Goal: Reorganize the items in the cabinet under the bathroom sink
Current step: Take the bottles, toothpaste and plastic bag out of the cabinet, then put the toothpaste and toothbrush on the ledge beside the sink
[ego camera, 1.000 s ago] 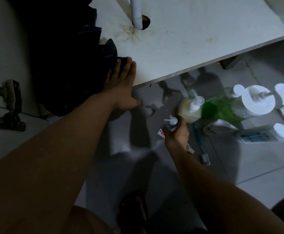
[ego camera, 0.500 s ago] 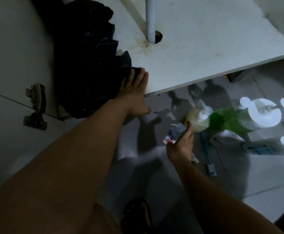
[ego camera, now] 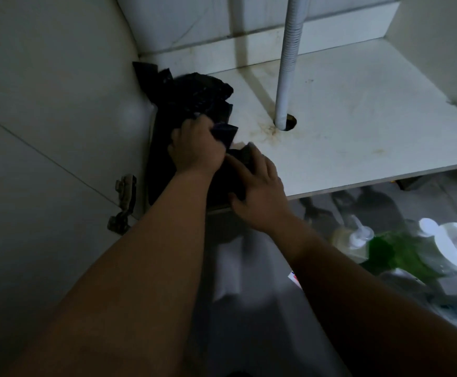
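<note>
Black crumpled bags (ego camera: 194, 104) fill the white cabinet floor's (ego camera: 358, 118) left corner; left hand (ego camera: 194, 151) clutches them, right hand (ego camera: 260, 194) grips their front edge.

I count one dark bundle of cloth (ego camera: 194, 104) on the cabinet floor (ego camera: 358, 110), one corrugated drain pipe (ego camera: 287, 63), one door hinge (ego camera: 124, 202), and two pump bottles: a cream one (ego camera: 355, 240) and a green one (ego camera: 401, 251). My two hands work here.
</note>
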